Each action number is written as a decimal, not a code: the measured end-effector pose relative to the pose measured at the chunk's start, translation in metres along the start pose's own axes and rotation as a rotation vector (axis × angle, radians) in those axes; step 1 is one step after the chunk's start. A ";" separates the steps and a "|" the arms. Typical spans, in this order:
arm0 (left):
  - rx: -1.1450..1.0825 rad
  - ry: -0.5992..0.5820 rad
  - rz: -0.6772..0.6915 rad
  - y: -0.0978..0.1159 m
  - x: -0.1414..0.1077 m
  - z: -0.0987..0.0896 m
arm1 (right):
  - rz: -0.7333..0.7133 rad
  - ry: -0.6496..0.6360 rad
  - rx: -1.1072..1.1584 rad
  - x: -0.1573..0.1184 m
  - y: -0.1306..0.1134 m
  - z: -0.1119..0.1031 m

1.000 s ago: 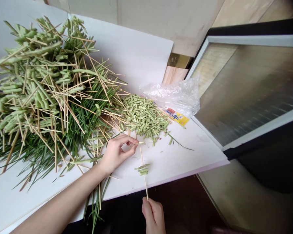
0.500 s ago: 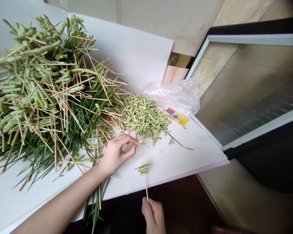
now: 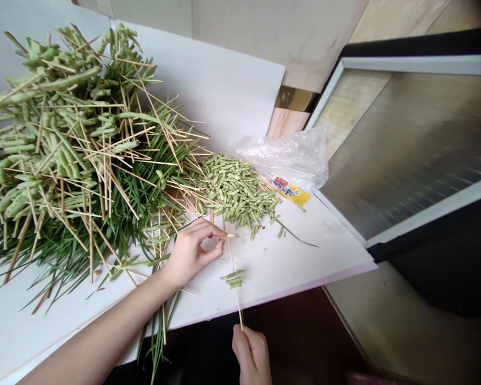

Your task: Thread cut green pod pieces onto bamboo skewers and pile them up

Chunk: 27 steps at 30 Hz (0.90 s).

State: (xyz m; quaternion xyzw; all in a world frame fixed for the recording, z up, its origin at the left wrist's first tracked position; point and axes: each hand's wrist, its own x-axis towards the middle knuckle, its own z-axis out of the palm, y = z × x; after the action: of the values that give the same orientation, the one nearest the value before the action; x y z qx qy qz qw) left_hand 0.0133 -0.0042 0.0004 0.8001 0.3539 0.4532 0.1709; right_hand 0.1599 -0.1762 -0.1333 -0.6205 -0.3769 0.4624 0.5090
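Skewer (image 3: 238,306) runs toward six o'clock from mid-view, its lower end clamped in my right hand (image 3: 251,350), fingers and thumb wrapped tightly around it just beyond the table edge. From my distant post, watching through the head camera, I see a few bean slices (image 3: 234,280) threaded crosswise about midway along the shaft, bunched close together. At half past seven, my left hand (image 3: 196,248) holds thumb and forefinger together on a small bean piece (image 3: 232,235) at the skewer's upper end; whether the tip has pierced it, I cannot tell. Beneath the upper stretch lies the white table (image 3: 288,267). Cut beans (image 3: 242,190) sit piled at mid-view, near the pinched piece. A crumpled clear bag (image 3: 291,158) rests at two o'clock, a yellow wrapper (image 3: 300,197) just beside it at three, and a lone blade of green (image 3: 296,237) at four. Between nine and ten o'clock rises a tall heap (image 3: 72,139) of beans, sticks and long leaves, while loose leaves (image 3: 157,339) hang over the table edge at seven. Farther out at three o'clock, I have a framed pane (image 3: 412,155) slanting across the view.
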 end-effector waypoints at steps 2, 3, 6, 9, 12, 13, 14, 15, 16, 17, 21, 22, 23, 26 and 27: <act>-0.001 0.002 0.011 0.000 -0.001 0.000 | 0.001 -0.004 0.003 -0.001 -0.005 0.001; 0.001 0.004 0.018 -0.001 -0.001 0.001 | -0.001 -0.017 0.010 -0.001 -0.008 0.001; 0.006 0.001 0.028 -0.002 -0.002 0.002 | -0.015 -0.065 0.031 -0.002 -0.017 0.002; -0.002 -0.004 0.004 -0.001 -0.003 0.003 | -0.004 -0.094 0.038 -0.002 -0.023 0.002; -0.040 -0.006 -0.051 0.001 -0.002 0.003 | -0.005 -0.107 0.036 -0.001 -0.022 0.001; -0.058 -0.011 -0.079 0.001 -0.002 0.002 | -0.017 -0.106 0.034 -0.001 -0.021 0.001; -0.083 -0.022 -0.115 0.002 -0.002 0.002 | -0.032 -0.104 0.029 -0.001 -0.020 0.001; -0.117 -0.037 -0.159 0.002 -0.001 0.001 | -0.047 -0.106 0.018 -0.001 -0.019 0.001; -0.166 -0.053 -0.207 0.001 0.000 0.000 | -0.060 -0.108 0.005 -0.001 -0.017 0.001; -0.229 -0.069 -0.254 0.001 0.001 -0.001 | -0.071 -0.109 -0.009 -0.001 -0.016 0.001; -0.530 -0.121 -0.420 -0.003 0.005 -0.003 | -0.100 -0.094 -0.058 -0.001 -0.012 0.002; -0.584 -0.132 -0.455 -0.005 0.005 -0.003 | -0.112 -0.090 -0.066 -0.001 -0.011 0.002; -0.625 -0.140 -0.487 -0.006 0.006 -0.003 | -0.126 -0.088 -0.075 -0.001 -0.009 0.002; -0.678 -0.145 -0.561 -0.009 0.005 -0.002 | -0.164 -0.082 -0.109 0.001 -0.002 0.001; -0.683 -0.152 -0.581 -0.009 0.005 -0.001 | -0.177 -0.092 -0.119 0.002 0.000 0.001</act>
State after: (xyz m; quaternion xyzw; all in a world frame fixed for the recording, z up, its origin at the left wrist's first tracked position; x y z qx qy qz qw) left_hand 0.0101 0.0057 -0.0012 0.5964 0.3804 0.4170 0.5707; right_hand 0.1598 -0.1742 -0.1335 -0.5920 -0.4800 0.4204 0.4924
